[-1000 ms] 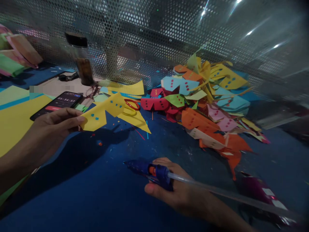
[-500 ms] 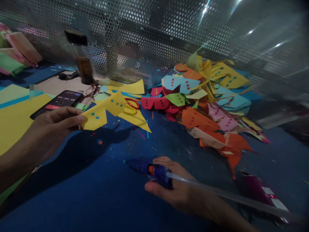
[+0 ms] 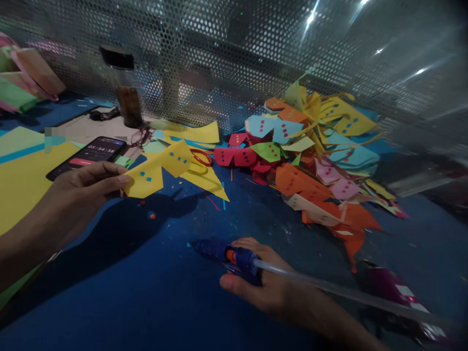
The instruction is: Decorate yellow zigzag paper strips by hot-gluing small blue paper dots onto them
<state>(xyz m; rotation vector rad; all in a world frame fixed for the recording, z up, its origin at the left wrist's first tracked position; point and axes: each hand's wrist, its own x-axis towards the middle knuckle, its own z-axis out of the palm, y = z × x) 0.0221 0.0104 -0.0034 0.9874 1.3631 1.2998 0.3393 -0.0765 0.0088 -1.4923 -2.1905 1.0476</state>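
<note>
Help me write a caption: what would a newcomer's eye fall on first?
The colourful paper pile, right of centre before the mesh, probably comes first. Next might come the glue gun in the right hand, low centre, and the yellow cutout in the left hand.

My left hand [image 3: 91, 183] is bare, with slender fingers [image 3: 106, 168] and a long, straight thumb [image 3: 115, 184] that has a short nail near its tip. The skin runs uncovered over the wrist and along my left forearm [image 3: 22, 253], which looks thick at the left edge of the view. My right hand [image 3: 266, 292] is just as bare, its thumb blunt and rounded at the end; most of the fingers on that side are hidden. Beyond the right wrist, my right forearm [image 3: 332, 319] shows uncovered too, smooth and tapering in outline, its near part dim and hard to make out.
</note>
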